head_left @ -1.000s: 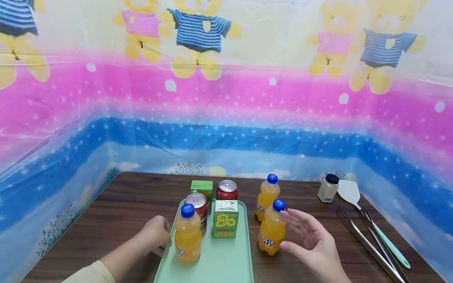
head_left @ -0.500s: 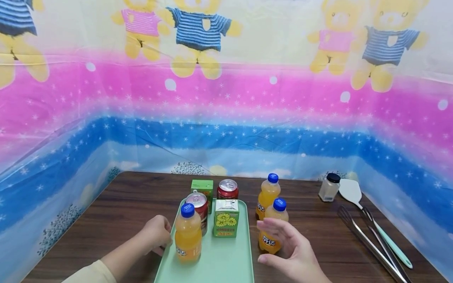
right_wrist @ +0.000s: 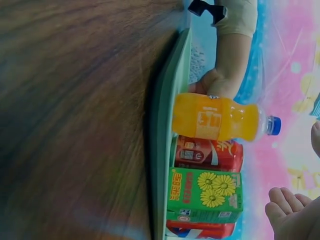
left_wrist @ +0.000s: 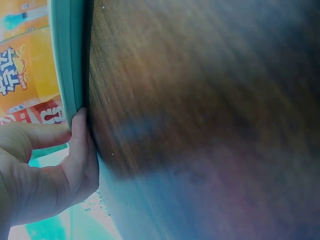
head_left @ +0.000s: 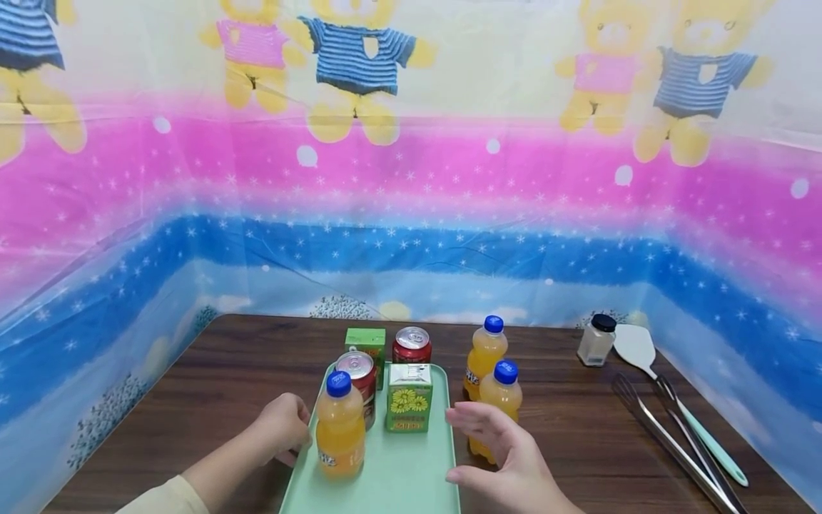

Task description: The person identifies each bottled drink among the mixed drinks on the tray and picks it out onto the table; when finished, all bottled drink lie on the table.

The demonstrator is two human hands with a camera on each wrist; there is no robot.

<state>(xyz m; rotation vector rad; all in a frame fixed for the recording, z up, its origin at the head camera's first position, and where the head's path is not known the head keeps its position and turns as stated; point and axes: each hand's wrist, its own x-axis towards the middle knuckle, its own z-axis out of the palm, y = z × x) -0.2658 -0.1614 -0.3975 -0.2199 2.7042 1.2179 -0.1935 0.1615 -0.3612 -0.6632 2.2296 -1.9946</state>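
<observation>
My left hand [head_left: 282,426] pinches the left rim of a light green tray [head_left: 404,475]; the left wrist view shows thumb and fingers at that rim [left_wrist: 70,60]. An orange soda bottle [head_left: 340,435] with a blue cap stands upright on the tray, in front of a red soda can [head_left: 359,375]. Right of them is a green drink carton [head_left: 409,400] with yellow flowers. My right hand [head_left: 507,457], fingers apart and holding nothing, is by the tray's right edge. It partly covers a second orange soda bottle [head_left: 502,392] standing on the table.
Behind that bottle stands another orange bottle [head_left: 486,353]. At the tray's far end are another green carton [head_left: 366,339] and red can [head_left: 412,346]. A black-lidded jar [head_left: 597,341], a white spatula [head_left: 634,348] and metal tongs [head_left: 668,435] lie farther right on the wooden table [head_left: 257,350].
My right hand has moved left, from beside the nearer table bottle to the tray's right edge. The left hand stays at the tray rim, and the drinks keep their places.
</observation>
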